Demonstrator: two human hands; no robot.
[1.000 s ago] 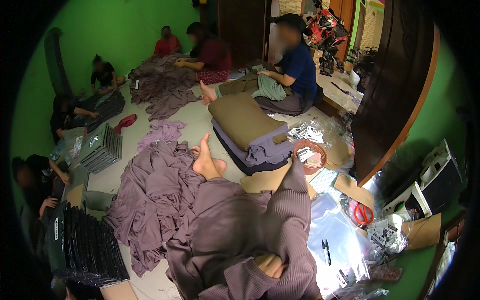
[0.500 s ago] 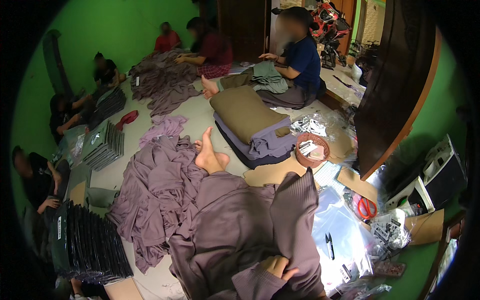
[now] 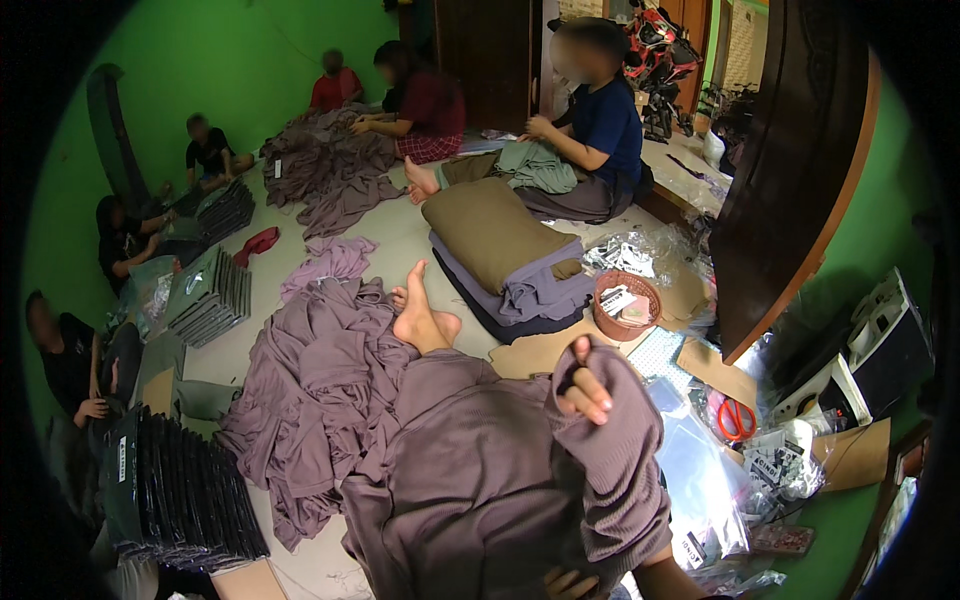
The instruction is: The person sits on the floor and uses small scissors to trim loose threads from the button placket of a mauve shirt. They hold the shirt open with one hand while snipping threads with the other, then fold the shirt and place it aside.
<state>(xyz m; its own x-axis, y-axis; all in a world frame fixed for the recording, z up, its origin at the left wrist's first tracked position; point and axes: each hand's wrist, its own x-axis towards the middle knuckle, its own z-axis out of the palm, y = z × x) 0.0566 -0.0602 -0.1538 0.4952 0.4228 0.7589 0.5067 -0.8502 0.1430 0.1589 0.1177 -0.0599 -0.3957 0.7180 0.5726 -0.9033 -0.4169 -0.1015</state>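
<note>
A brownish-mauve knit garment (image 3: 470, 460) lies spread across my lap and legs. My right forearm enters one of its ribbed sleeves (image 3: 625, 480) from below. At the raised cuff, the fingers of my right hand (image 3: 585, 388) come out, apart and slightly bent; the rest of that hand is hidden by cloth. My left hand (image 3: 570, 583) is at the lower edge, its fingers curled over the garment's fabric and its palm out of view. Left of my lap, a loose heap of similar cloth (image 3: 310, 390) lies beside my bare foot (image 3: 425, 315).
Folded garments (image 3: 500, 235) are stacked ahead, beside a brown basket (image 3: 628, 308). Orange-handled scissors (image 3: 736, 420) and clear plastic bags (image 3: 700, 480) lie right. Packed garments (image 3: 185, 490) stand at left. Several people sit around; one in blue (image 3: 605, 125) handles green cloth. A dark door (image 3: 795, 180) stands right.
My right fingers now show through the sleeve's cuff, which has moved left and opened out. My left hand has moved down to the lower edge. The sleeve now covers the black snips.
</note>
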